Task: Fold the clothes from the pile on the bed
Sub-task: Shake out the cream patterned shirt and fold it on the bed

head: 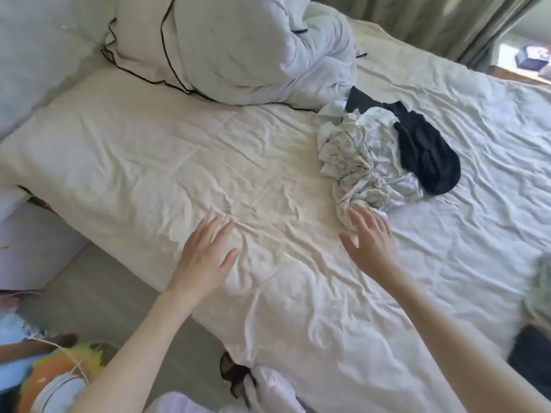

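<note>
White, wrinkled sheeting is covering the bed [268, 162] that we are leaning over, and we are reaching both bare arms out across it from the bottom of the frame. Our left hand [205, 251] is hovering low over the sheet at lower centre, its fingers [219, 228] released and spread, grasping nothing. Our right hand [371, 239] is stretching toward the pile of clothes [372, 156] right of centre, fingers likewise straight and released, the fingertips just reaching the pile's near edge; we cannot tell whether they are touching it. In that pile a pale patterned garment [348, 162] is lying crumpled, with a dark navy garment [426, 156] draped across its right side. A bunched white duvet with black piping [226, 46] is sitting at the upper centre of the frame. Green curtains [432, 19] are hanging at the upper right, and colourful, blurred items are lying on the floor [98, 287] at the lower left.
</note>
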`<state>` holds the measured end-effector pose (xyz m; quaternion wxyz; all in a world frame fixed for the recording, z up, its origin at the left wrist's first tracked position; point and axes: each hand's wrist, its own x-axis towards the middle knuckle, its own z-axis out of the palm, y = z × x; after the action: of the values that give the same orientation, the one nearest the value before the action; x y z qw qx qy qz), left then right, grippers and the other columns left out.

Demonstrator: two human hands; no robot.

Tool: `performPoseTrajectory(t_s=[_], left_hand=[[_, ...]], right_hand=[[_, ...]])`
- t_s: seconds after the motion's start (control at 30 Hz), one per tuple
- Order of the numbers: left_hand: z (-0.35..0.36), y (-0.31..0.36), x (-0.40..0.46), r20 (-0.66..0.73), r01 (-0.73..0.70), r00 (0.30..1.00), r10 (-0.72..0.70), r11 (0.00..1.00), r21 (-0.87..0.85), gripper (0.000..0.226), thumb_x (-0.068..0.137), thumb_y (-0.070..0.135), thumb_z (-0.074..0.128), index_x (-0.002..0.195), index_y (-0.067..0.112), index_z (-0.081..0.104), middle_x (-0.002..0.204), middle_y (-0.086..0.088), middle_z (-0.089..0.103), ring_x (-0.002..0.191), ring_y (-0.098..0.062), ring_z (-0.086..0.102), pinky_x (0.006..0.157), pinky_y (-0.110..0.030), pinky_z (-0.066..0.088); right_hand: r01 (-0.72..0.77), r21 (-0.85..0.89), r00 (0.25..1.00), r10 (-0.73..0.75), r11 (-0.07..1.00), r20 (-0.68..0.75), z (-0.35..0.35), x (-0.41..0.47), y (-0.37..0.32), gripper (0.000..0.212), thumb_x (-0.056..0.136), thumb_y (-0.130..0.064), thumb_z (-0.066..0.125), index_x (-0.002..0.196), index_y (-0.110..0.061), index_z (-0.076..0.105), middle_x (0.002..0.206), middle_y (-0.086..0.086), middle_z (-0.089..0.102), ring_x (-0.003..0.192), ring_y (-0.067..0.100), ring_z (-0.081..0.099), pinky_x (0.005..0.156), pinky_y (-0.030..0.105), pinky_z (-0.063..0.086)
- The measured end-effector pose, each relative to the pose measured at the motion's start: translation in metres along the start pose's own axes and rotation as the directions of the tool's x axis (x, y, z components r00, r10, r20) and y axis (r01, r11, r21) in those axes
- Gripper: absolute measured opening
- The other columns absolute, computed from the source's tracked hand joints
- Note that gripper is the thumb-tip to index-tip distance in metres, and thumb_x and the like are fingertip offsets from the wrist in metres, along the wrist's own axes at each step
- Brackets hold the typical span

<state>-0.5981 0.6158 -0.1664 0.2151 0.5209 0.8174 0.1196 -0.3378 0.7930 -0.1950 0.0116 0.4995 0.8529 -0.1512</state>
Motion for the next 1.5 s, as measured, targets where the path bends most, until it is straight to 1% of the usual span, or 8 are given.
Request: performPoseTrajectory(t_s=[0.4,0.63,0.73,0.93,1.13,1.23,1.37,1.5], left_hand=[[0.114,0.078,0.14,0.191,-0.088,0.976,0.106,0.991,-0.104,0.05,0.099,0.032,0.04,0.147,0.027,0.027,0.157,0.003,0.014,0.145,-0.01,-0.001,0.114,-0.022,0.003],[0.14,0.085,0.191,0.198,-0.115,0.972,0.126,0.991,-0.066,0.048,0.097,0.025,0.047,0.143,0.019,0.037,0.152,-0.004,0.026,0.145,-0.018,0.011,0.113,-0.024,0.009],[0.142,0.094,0.207,0.189,-0.141,0.971,0.146,0.989,-0.037,0.047,0.095,0.021,0.05,0.14,0.014,0.041,0.149,-0.01,0.032,0.142,-0.022,0.02,0.113,-0.031,0.018],[0.155,0.127,0.187,0.237,-0.195,0.949,0.21,0.977,-0.085,0.053,0.096,0.024,0.049,0.145,0.021,0.031,0.153,-0.002,0.024,0.142,-0.012,0.018,0.113,-0.023,0.017],[0.157,0.173,0.169,0.241,-0.268,0.919,0.314,0.941,-0.205,0.08,0.09,0.027,0.061,0.145,0.038,0.003,0.157,0.002,0.008,0.142,-0.012,0.014,0.109,-0.016,0.011],[0.145,0.2,0.167,0.153,-0.28,0.93,0.335,0.913,-0.298,0.078,0.085,0.024,0.067,0.148,0.024,0.021,0.154,0.0,0.019,0.139,-0.011,0.023,0.108,-0.012,0.015],[0.115,0.216,0.158,0.003,-0.228,0.969,0.249,0.893,-0.388,0.024,0.085,0.009,0.065,0.109,0.006,0.064,0.103,-0.006,0.065,0.1,-0.021,0.06,0.076,-0.01,0.037],[0.068,0.204,0.138,-0.034,-0.163,0.986,0.164,0.896,-0.414,0.008,0.091,0.017,0.06,0.085,0.013,0.065,0.065,0.003,0.06,0.066,-0.019,0.058,0.061,-0.025,0.041]], right_hand=[[-0.458,0.101,0.889,0.455,0.883,0.048,0.072,0.157,0.136,0.038,0.096,-0.026,0.044,0.127,-0.005,0.049,0.125,0.016,0.054,0.113,0.034,0.05,0.087,0.042,0.043],[-0.437,-0.061,0.899,0.439,0.897,0.007,0.099,0.208,0.186,0.029,0.09,-0.009,0.048,0.116,-0.002,0.057,0.118,0.019,0.057,0.112,0.034,0.048,0.091,0.044,0.04],[-0.45,0.181,0.889,0.458,0.875,-0.003,0.097,0.208,0.181,0.023,0.088,-0.005,0.045,0.089,-0.002,0.068,0.095,0.017,0.066,0.094,0.034,0.057,0.075,0.038,0.043],[-0.377,0.75,0.775,0.628,0.543,-0.065,0.074,0.153,0.137,0.016,0.089,-0.013,0.06,0.098,-0.01,0.074,0.089,0.008,0.071,0.083,0.018,0.061,0.072,0.027,0.042],[-0.263,0.896,0.807,0.591,0.358,0.001,0.024,0.095,0.107,0.011,0.083,-0.006,0.068,0.091,-0.008,0.075,0.079,0.006,0.072,0.079,0.02,0.067,0.076,0.031,0.051],[-0.175,0.934,0.853,0.521,0.311,-0.014,-0.007,0.079,0.092,0.012,0.08,-0.002,0.069,0.088,-0.01,0.075,0.075,-0.001,0.072,0.075,0.01,0.067,0.074,0.025,0.051],[-0.088,0.906,0.929,0.363,0.413,-0.075,-0.04,0.062,0.068,0.011,0.08,-0.004,0.07,0.085,-0.011,0.076,0.075,0.002,0.073,0.077,0.017,0.069,0.076,0.037,0.054],[-0.026,0.884,0.915,0.367,0.466,-0.167,-0.071,0.053,0.057,0.013,0.08,-0.006,0.072,0.092,-0.008,0.076,0.082,-0.001,0.073,0.08,0.015,0.069,0.082,0.038,0.054]])
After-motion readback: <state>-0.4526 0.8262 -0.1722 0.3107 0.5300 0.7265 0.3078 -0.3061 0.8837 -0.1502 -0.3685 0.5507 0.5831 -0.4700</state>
